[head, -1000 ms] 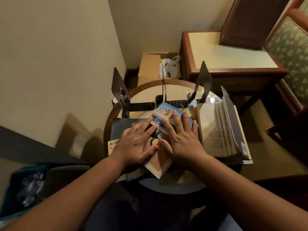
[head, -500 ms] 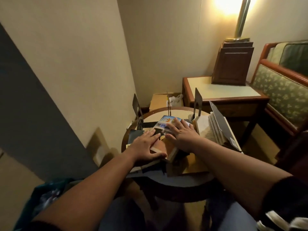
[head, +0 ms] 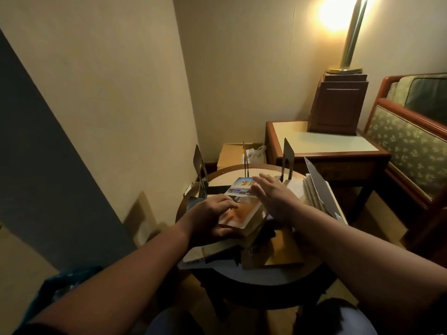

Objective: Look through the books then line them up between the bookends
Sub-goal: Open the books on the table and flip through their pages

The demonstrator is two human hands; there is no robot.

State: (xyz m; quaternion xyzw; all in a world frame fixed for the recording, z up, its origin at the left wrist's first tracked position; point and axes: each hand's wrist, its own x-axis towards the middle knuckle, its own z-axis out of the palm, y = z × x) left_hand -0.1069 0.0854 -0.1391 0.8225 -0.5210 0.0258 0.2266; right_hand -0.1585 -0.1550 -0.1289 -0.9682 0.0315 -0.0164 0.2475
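Observation:
A pile of books lies on the small round table point(head: 266, 284). On top is a thick orange-covered book point(head: 245, 212), and a blue-covered book point(head: 242, 186) lies just behind it. My left hand point(head: 211, 218) grips the orange book at its near left edge, fingers on the cover and thumb at the edge. My right hand point(head: 273, 197) lies flat with straight fingers to the right of the pile, its fingertips at the blue book. Three dark metal bookends stand at the table's far side: left point(head: 199, 165), middle point(head: 245, 160), right point(head: 287, 157). An open grey-covered book point(head: 319, 189) stands fanned at the right.
A wooden side table point(head: 321, 143) carries a dark wooden box point(head: 338, 105) and a lit lamp point(head: 348, 44). An armchair point(head: 411, 141) is at the right. A cardboard box point(head: 229, 153) sits on the floor behind the round table. A wall runs close on the left.
The view has tilted up to show the lamp. My right hand slid right, off the orange book. My left hand shifted from lying flat to gripping that book's near edge.

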